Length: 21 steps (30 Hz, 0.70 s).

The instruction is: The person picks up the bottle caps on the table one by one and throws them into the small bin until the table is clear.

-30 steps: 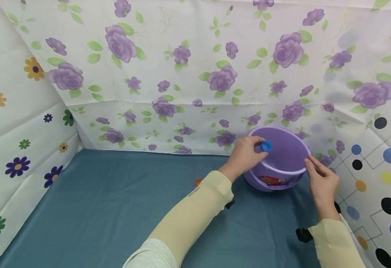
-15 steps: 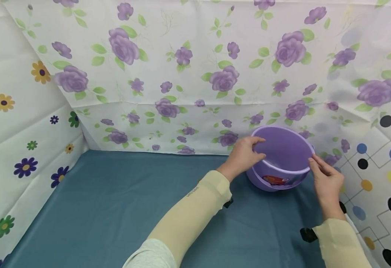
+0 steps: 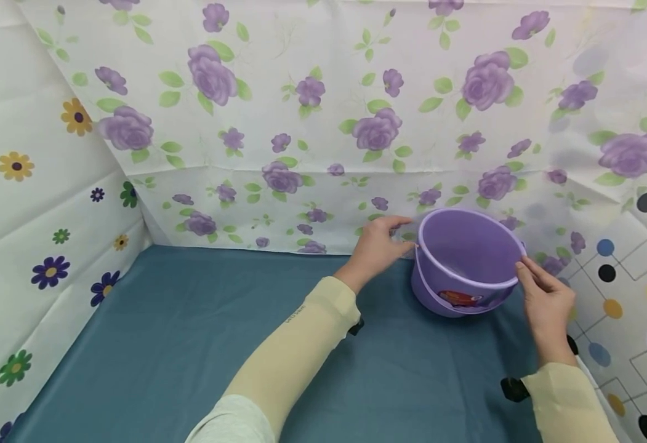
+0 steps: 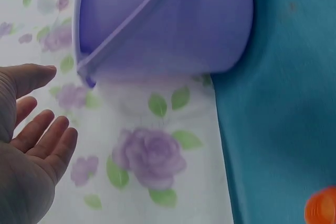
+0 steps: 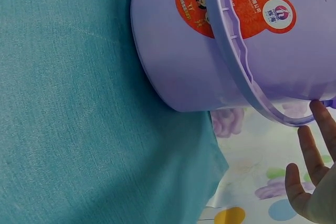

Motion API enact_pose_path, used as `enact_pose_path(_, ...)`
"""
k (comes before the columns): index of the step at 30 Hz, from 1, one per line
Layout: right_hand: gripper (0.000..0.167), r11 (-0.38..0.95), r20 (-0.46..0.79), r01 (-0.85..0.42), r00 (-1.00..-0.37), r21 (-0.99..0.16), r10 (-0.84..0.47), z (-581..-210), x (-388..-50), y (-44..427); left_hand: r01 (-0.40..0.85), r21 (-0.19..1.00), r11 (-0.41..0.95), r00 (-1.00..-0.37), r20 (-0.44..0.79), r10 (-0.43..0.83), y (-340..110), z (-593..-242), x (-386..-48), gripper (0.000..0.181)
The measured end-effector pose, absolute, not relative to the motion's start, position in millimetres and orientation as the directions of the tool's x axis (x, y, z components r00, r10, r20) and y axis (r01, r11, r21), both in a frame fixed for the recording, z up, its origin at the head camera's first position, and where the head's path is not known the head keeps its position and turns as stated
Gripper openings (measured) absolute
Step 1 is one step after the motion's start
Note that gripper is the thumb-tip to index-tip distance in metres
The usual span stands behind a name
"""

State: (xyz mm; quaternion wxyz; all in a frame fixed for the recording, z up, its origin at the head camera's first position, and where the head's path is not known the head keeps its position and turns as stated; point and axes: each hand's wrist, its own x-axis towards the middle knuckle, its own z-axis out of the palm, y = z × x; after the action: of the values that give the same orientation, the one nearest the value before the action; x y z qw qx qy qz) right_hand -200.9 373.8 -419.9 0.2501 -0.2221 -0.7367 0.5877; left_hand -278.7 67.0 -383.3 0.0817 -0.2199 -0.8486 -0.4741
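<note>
A purple bucket (image 3: pixel 456 289) stands upright at the back right, its bail handle (image 5: pixel 231 45) hanging down across the front. My left hand (image 3: pixel 375 249) hovers just left of the rim, fingers loosely spread and holding nothing; the left wrist view shows a small gap between it and the bucket (image 4: pixel 173 35). At the rim's right side, my right hand (image 3: pixel 547 307) pinches the edge between thumb and finger, while its other fingers (image 5: pixel 310 156) stretch out beside the handle. The bucket's bottom inside is partly hidden, and nothing shows within it.
A small orange object (image 4: pixel 321 208) lies on the blue-green cloth (image 3: pixel 218 332), cut off by the left wrist view's edge. Behind rises a white sheet with purple flowers (image 3: pixel 301 123). A dotted sheet (image 3: pixel 628 307) borders the right side, close to the bucket.
My left hand held a small blue cap over the bucket, let it go, then drew back left past the rim. My right hand stays on the rim.
</note>
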Motion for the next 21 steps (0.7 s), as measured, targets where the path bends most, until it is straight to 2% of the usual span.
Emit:
enact_pose_path(6, 0.04, 0.202, 0.091, 0.049, -0.774, -0.978, 0.627, -418.5, -202.0, 375.1, 0.428, 0.782, 0.454, -0.904, 0.355, 0.239, 31.2, -392.7, -285.7, 0.042)
enact_pose_path(15, 0.04, 0.208, 0.092, 0.052, -0.773, -0.977, 0.628, -417.2, -201.0, 372.6, 0.347, 0.818, 0.459, -0.938, 0.314, 0.149, -28.8, -425.8, -286.4, 0.043)
enact_pose_path(21, 0.04, 0.207, 0.094, 0.049, -0.772, -0.977, 0.629, -417.5, -200.0, 371.3, 0.329, 0.761, 0.559, -0.943, 0.3, 0.147, -53.9, -443.8, -278.4, 0.043)
